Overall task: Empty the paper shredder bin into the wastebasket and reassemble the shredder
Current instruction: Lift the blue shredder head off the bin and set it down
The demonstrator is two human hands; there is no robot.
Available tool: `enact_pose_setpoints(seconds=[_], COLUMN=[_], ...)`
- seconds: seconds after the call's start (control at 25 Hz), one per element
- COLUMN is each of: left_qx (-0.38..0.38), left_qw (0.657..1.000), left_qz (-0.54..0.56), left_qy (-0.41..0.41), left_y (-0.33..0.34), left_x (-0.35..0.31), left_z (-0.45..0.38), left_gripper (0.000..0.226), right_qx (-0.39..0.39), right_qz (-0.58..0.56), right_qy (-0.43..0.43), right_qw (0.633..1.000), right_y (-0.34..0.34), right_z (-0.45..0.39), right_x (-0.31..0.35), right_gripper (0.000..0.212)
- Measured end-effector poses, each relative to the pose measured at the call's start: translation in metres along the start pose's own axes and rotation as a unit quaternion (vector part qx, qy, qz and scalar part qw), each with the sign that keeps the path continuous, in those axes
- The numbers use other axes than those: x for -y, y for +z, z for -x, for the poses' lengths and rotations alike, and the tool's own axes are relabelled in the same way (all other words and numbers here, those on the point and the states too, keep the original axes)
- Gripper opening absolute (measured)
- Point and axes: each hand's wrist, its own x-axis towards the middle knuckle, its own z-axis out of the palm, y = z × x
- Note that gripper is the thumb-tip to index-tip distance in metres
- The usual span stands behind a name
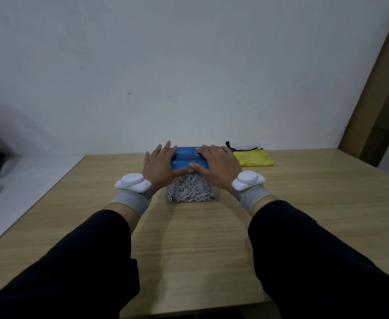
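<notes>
**Blue head being taken at both ends**

Nearest, the clear bin (192,196) is being seen mid-bench (189,249), packed with white shreds (190,187): light, loose, probably quick to spill if tipped. On top, the blue shredder head (185,161) is being clasped by the left hand (160,164) and right hand (219,165), fingers laid over it, thumbs tucked under its near edge. Rigid, smooth plastic is being judged, best held at both ends. Beyond, a yellow pouch (253,157) is lying against the wall. No wastebasket is being shown.
</notes>
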Motion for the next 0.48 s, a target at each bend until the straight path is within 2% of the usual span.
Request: enact_pose_setpoints(seconds=[0.28, 0.48], left_qx=[-0.017, -0.03], left_qw=[0.991, 0.952], left_qz=[0.116, 0.294], left_qy=[-0.058, -0.074], left_y=[0.004, 0.011], left_x=[0.013, 0.012], left_z=[0.011, 0.017], left_gripper=[0.094, 0.095], right_qx=[-0.008, -0.011], right_qz=[-0.078, -0.221], right_qy=[0.071, 0.164], right_qw=[0.994, 0.961], right_y=[0.003, 0.011], right_z=[0.012, 0.023], right_x=[-0.012, -0.012], right_gripper=[0.077, 0.084])
